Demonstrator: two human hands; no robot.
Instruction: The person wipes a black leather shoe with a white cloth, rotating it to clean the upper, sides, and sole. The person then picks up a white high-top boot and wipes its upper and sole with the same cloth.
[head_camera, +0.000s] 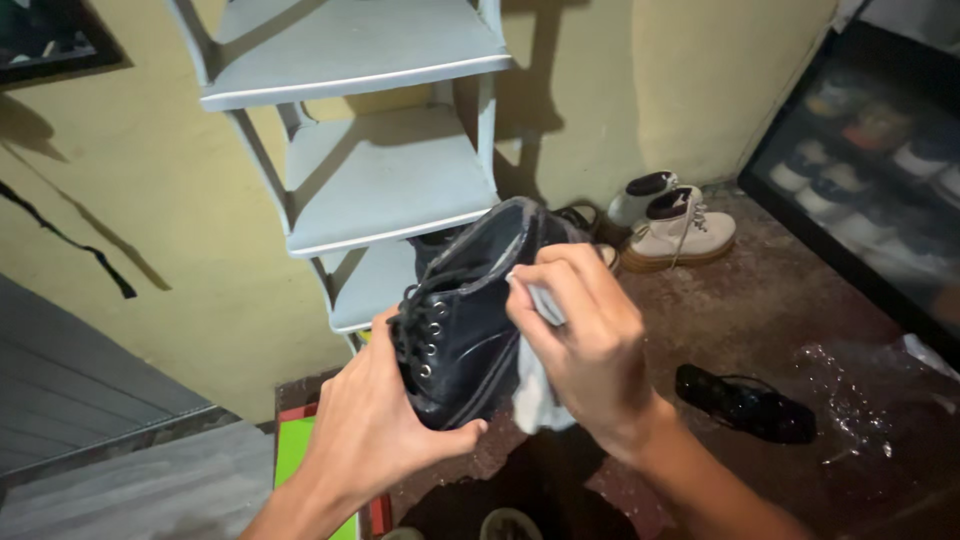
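A black lace-up shoe (468, 310) with metal eyelets is held up in front of me, toe pointing away. My left hand (375, 425) grips it from below, thumb under the sole. My right hand (585, 340) presses a small white cloth (535, 395) against the shoe's side, the cloth's loose end hanging down beneath the fingers.
A pale plastic shelf rack (380, 170) stands against the yellow wall. A pair of beige boots (680, 230) sits on the dark floor at the back. A black sandal (745, 402) lies to the right, near crumpled clear plastic (860, 390). A glass-fronted shoe cabinet (870, 160) stands far right.
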